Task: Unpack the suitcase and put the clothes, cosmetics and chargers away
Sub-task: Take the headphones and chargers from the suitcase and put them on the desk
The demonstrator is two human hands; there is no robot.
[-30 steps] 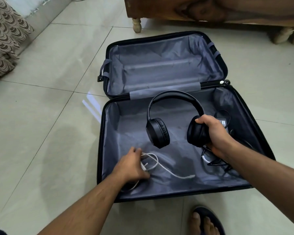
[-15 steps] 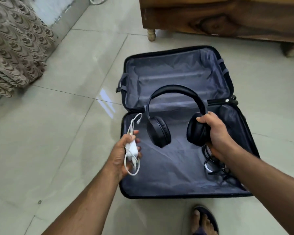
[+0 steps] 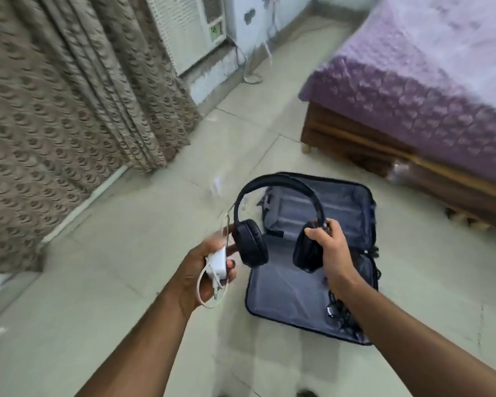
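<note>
Curtain (image 3: 55, 116), patterned brown: hanging far left of the suitcase, reaching the tiled floor (image 3: 103, 296).

Air-conditioner unit (image 3: 189, 30), white: sitting beyond the curtain, well back and left of the suitcase (small green display showing, blurred).

Left hand (image 3: 205, 270): hovering just left of the suitcase, over bare floor, fingers curling round a white charger (image 3: 218, 263). Charger's white cable (image 3: 204, 293) looping below the palm, one strand running up past the thumb.

Headphones (image 3: 278, 222), black, over-ear: hanging in the air above the suitcase, headband arching over its far half, left ear cup nearly touching the left hand's fingertips.

Right hand (image 3: 327, 247): gripping the right ear cup of the headphones, thumb on the near side and fingers wrapping behind.

Suitcase (image 3: 272, 299), black shell, grey lining: lying open flat on the floor, both halves showing.

Black cables (image 3: 338, 313): lying tangled in the suitcase's near half, at its right edge, partly hiding behind the right forearm.

Bed (image 3: 413, 90), wooden frame, purple textured cover: standing right of and beyond the suitcase.
</note>
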